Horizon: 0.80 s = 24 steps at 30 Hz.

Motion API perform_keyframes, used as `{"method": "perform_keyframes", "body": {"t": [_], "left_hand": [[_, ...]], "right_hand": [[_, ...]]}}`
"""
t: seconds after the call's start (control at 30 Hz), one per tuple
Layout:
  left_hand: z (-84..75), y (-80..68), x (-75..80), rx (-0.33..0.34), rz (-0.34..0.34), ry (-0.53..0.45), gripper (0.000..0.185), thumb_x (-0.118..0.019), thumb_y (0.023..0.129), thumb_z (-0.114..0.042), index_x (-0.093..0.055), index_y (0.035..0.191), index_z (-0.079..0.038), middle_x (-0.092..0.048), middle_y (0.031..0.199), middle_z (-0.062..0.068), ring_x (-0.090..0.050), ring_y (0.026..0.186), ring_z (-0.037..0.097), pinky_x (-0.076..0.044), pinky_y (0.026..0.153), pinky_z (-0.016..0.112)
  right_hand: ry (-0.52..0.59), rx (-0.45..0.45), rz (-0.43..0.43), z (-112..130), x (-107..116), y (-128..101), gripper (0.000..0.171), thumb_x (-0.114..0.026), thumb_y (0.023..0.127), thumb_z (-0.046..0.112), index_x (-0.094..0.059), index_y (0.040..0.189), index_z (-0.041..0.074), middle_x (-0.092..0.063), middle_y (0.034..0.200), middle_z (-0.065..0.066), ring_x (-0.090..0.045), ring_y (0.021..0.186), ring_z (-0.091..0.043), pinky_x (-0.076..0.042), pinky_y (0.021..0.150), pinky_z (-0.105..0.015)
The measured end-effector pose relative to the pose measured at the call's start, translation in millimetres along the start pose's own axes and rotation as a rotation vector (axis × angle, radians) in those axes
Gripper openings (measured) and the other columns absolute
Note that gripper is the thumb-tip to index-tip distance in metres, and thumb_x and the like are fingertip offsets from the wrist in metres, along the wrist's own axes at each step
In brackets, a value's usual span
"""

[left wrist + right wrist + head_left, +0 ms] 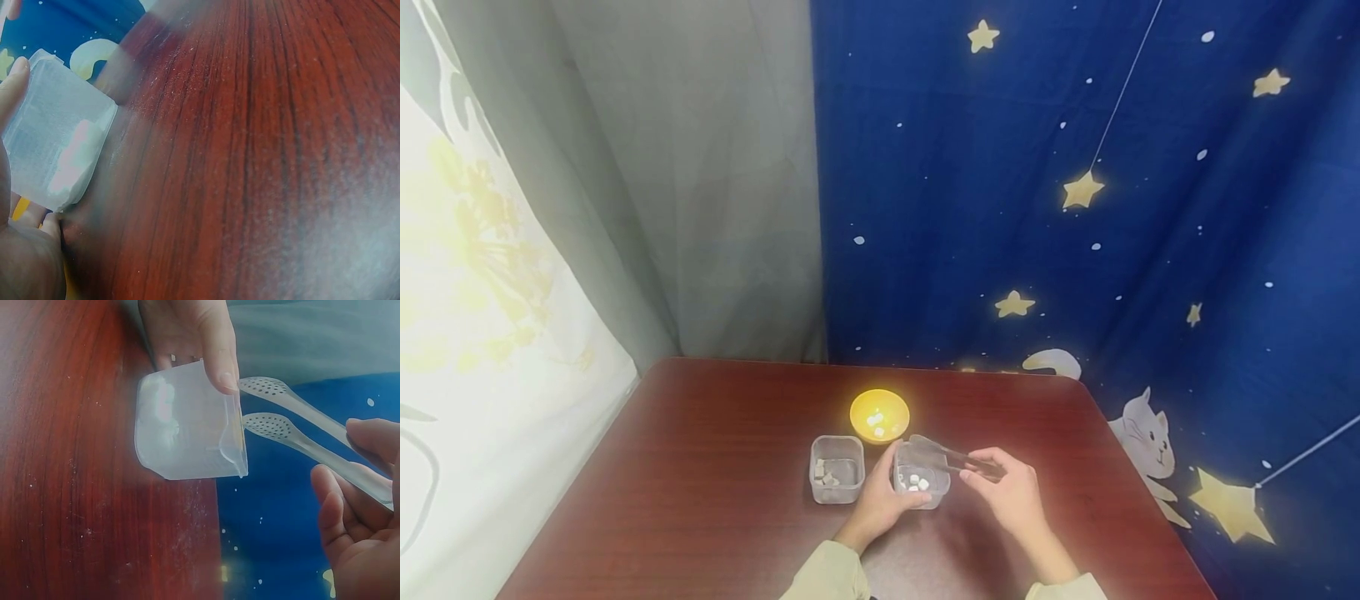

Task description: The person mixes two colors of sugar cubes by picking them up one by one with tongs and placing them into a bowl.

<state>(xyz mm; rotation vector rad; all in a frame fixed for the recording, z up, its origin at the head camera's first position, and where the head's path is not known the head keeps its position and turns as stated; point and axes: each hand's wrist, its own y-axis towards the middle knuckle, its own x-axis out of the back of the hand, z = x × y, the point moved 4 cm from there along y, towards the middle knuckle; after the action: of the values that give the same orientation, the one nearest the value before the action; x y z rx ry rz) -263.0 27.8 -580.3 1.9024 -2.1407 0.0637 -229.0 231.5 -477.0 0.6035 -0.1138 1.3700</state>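
My left hand [880, 502] grips a clear plastic container [187, 428], its thumb over the near rim and its fingers round the side. Several small white cubes [914, 481] lie inside; in the left wrist view they blur into a white patch [78, 156] behind the cloudy wall. My right hand [1013, 492] holds metal tongs [334, 461] between thumb and fingers. Their two perforated heads stand apart right at the container's mouth in the right wrist view, with nothing visible between them.
Left of my left hand stands a second clear container [837, 498] with several beige pieces [826, 478]. A yellow bowl [880, 397] with several white cubes [876, 420] sits behind the two containers. Everything rests on a dark red wooden table [722, 500], with curtains [925, 208] beyond its far edge.
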Motion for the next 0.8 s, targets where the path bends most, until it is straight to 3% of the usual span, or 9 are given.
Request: {"method": "perform_keyframes", "body": {"t": [0.33, 0.47, 0.8], "left_hand": [[-0.4, 0.1, -0.7, -0.005, 0.004, -0.007, 0.106, -0.088, 0.065, -0.038, -0.033, 0.15, -0.007, -0.048, 0.142, 0.009, -0.049, 0.123, 0.024, -0.035, 0.107, 0.048], [-0.9, -0.4, -0.5, -0.002, 0.009, -0.017, 0.106, -0.088, 0.065, -0.037, -0.032, 0.151, -0.007, -0.049, 0.142, 0.009, -0.05, 0.123, 0.023, -0.035, 0.107, 0.047], [-0.6, -0.1, -1.0, 0.005, 0.005, -0.009, 0.106, -0.088, 0.065, -0.037, -0.033, 0.151, -0.009, -0.05, 0.141, 0.007, -0.05, 0.123, 0.023, -0.036, 0.107, 0.047]], "right_hand": [[-0.091, -0.041, 0.035, -5.8, -1.9, 0.6, 0.024, -0.085, 0.07, 0.007, -0.072, 0.09, 0.01, -0.074, 0.087, -0.007, -0.072, 0.077, -0.025, -0.058, 0.066, -0.028], [-0.132, -0.063, 0.02, -7.0, -2.6, 1.1, 0.025, -0.087, 0.07, 0.012, -0.07, 0.088, 0.01, -0.074, 0.084, -0.006, -0.072, 0.075, -0.021, -0.057, 0.066, -0.028], [-0.114, -0.063, -0.05, -8.7, -4.9, 2.3, 0.028, -0.088, 0.069, 0.016, -0.072, 0.092, 0.01, -0.074, 0.085, -0.002, -0.071, 0.074, -0.014, -0.056, 0.064, -0.026]]}}
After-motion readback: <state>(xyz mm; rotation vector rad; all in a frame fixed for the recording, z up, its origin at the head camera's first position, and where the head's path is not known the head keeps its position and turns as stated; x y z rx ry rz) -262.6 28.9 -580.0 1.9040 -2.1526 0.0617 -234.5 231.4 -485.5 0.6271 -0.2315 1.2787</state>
